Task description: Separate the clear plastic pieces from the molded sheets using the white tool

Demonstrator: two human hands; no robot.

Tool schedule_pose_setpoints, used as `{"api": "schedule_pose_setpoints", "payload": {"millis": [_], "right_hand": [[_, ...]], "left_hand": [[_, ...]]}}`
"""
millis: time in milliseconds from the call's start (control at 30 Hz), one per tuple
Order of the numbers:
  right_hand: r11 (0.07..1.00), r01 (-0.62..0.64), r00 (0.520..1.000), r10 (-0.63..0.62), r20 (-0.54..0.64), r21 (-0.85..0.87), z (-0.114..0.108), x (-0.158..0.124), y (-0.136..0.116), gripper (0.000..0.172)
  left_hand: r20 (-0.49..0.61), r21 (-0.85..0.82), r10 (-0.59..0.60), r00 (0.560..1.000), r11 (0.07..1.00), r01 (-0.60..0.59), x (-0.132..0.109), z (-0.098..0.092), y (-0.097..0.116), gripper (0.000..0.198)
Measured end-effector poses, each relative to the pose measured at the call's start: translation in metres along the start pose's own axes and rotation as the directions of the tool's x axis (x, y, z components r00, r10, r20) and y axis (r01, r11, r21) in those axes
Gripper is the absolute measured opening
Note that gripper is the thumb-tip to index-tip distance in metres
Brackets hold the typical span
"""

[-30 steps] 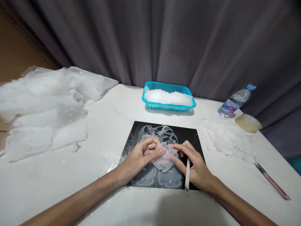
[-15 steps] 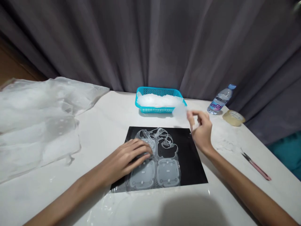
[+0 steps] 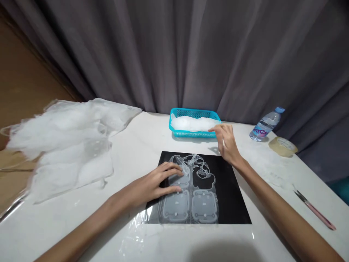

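Note:
My left hand (image 3: 166,178) lies with fingers spread on a translucent sheet of moulded plastic pieces (image 3: 176,206), pressing its left side. The sheet has rounded square panels at the bottom and loose, cut-out strips curling at the top. A black mat (image 3: 231,196) lies under it. My right hand (image 3: 225,142) hovers at the front right corner of a blue plastic basket (image 3: 191,134). Its index finger is stretched toward the rim, the thumb is apart from it, and nothing shows between them. White translucent pieces (image 3: 189,123) are heaped in the basket.
White plastic sheets (image 3: 68,145) are piled at the left beside a cardboard box (image 3: 29,62). To the right stand a water bottle (image 3: 265,125) and a roll of clear tape (image 3: 283,146). Pink-handled snips (image 3: 313,209) lie on the white table (image 3: 169,243) near its right edge.
My right hand has moved to the basket's edge, and the translucent piece that it held has left its fingers. My left thumb has spread away from the fingers. The view has shifted left.

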State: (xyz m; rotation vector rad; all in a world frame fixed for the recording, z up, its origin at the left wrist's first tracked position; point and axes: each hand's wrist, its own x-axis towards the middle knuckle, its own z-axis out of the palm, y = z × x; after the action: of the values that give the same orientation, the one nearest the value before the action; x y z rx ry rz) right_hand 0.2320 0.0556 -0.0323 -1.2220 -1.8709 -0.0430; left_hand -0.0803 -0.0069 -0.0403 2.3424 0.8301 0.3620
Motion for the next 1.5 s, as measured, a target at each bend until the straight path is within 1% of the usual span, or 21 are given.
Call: {"api": "schedule_pose_setpoints", "payload": {"millis": [33,100,133,200,233,267,333,400,467,533,600,733,833,933,1033,1133,1233,1300,1400,1500], "right_hand": [[0.995,-0.021,1.0,0.019,0.02,0.094,-0.004,-0.012,-0.012,0.064],[0.958,-0.09,0.988,0.052,0.144,0.273,-0.009,-0.035,-0.034,0.072],[0.923,-0.148,0.971,0.067,0.23,0.356,-0.01,-0.045,-0.044,0.077],[0.807,-0.265,0.908,0.025,0.418,0.528,-0.01,-0.062,-0.061,0.081],[0.757,-0.31,0.875,-0.008,0.484,0.575,-0.009,-0.068,-0.068,0.079],[0.734,-0.332,0.848,-0.042,0.528,0.592,-0.007,-0.071,-0.073,0.073],[0.755,-0.321,0.813,-0.089,0.575,0.571,-0.003,-0.073,-0.081,0.053],[0.789,-0.289,0.794,-0.119,0.596,0.542,0.001,-0.071,-0.084,0.032],[0.782,-0.291,0.774,-0.146,0.616,0.551,0.005,-0.069,-0.084,0.018],[0.768,-0.314,0.758,-0.152,0.635,0.559,0.007,-0.07,-0.081,0.011],[0.772,-0.325,0.754,-0.137,0.642,0.546,0.008,-0.072,-0.078,0.007],[0.79,-0.319,0.762,-0.115,0.637,0.524,0.008,-0.079,-0.075,0.006],[0.806,-0.281,0.757,-0.147,0.637,0.52,0.006,-0.081,-0.077,0.006],[0.838,-0.214,0.752,-0.187,0.632,0.502,0.003,-0.081,-0.079,0.011],[0.85,-0.174,0.739,-0.22,0.636,0.497,0.001,-0.081,-0.079,0.015],[0.852,-0.153,0.748,-0.231,0.622,0.5,0.001,-0.083,-0.079,0.017],[0.855,-0.147,0.765,-0.22,0.605,0.497,0.003,-0.084,-0.079,0.016],[0.856,-0.153,0.763,-0.215,0.61,0.493,0.003,-0.084,-0.08,0.015],[0.861,-0.166,0.755,-0.202,0.624,0.48,0.003,-0.083,-0.081,0.013],[0.863,-0.152,0.757,-0.212,0.619,0.481,0.0,-0.083,-0.083,0.012]], "left_hand": [[-0.002,-0.015,-0.004,1.0,1.0,0.004,0.0,0.0,-0.001,0.04],[0.002,-0.023,-0.019,1.0,1.0,0.019,-0.002,0.001,-0.001,0.046],[0.003,-0.02,-0.026,1.0,0.999,0.026,-0.002,0.001,-0.001,0.049],[-0.003,-0.002,-0.031,1.0,1.0,0.031,-0.004,0.003,-0.001,0.054],[-0.011,0.011,-0.022,1.0,1.0,0.022,-0.004,0.003,-0.001,0.056],[-0.02,0.025,-0.007,1.0,1.0,0.007,-0.005,0.004,-0.001,0.058],[-0.04,0.045,0.034,0.999,0.998,-0.032,-0.005,0.005,-0.002,0.061],[-0.056,0.049,0.07,0.996,0.996,-0.067,-0.005,0.006,-0.003,0.061],[-0.055,0.05,0.069,0.996,0.997,-0.067,-0.005,0.006,-0.003,0.062],[-0.038,0.052,0.056,0.998,0.997,-0.053,-0.005,0.006,-0.003,0.064],[-0.025,0.05,0.046,0.999,0.998,-0.045,-0.005,0.006,-0.002,0.065],[-0.029,0.054,0.05,0.998,0.997,-0.048,-0.005,0.007,-0.002,0.068],[-0.024,0.065,0.065,0.998,0.996,-0.063,-0.006,0.009,-0.002,0.07],[-0.033,0.054,0.068,0.997,0.996,-0.067,-0.006,0.01,-0.003,0.071],[-0.032,0.05,0.052,0.998,0.997,-0.051,-0.006,0.012,-0.004,0.07],[-0.036,0.049,0.051,0.998,0.998,-0.049,-0.005,0.013,-0.005,0.07],[-0.07,0.006,0.064,0.995,0.998,-0.064,-0.004,0.014,-0.006,0.07],[-0.078,-0.022,0.052,0.996,0.998,-0.054,-0.003,0.014,-0.006,0.07],[-0.06,-0.018,0.027,0.998,0.999,-0.029,-0.003,0.014,-0.006,0.07],[-0.046,0.008,0.03,0.998,1.0,-0.03,-0.003,0.014,-0.006,0.071]]}}
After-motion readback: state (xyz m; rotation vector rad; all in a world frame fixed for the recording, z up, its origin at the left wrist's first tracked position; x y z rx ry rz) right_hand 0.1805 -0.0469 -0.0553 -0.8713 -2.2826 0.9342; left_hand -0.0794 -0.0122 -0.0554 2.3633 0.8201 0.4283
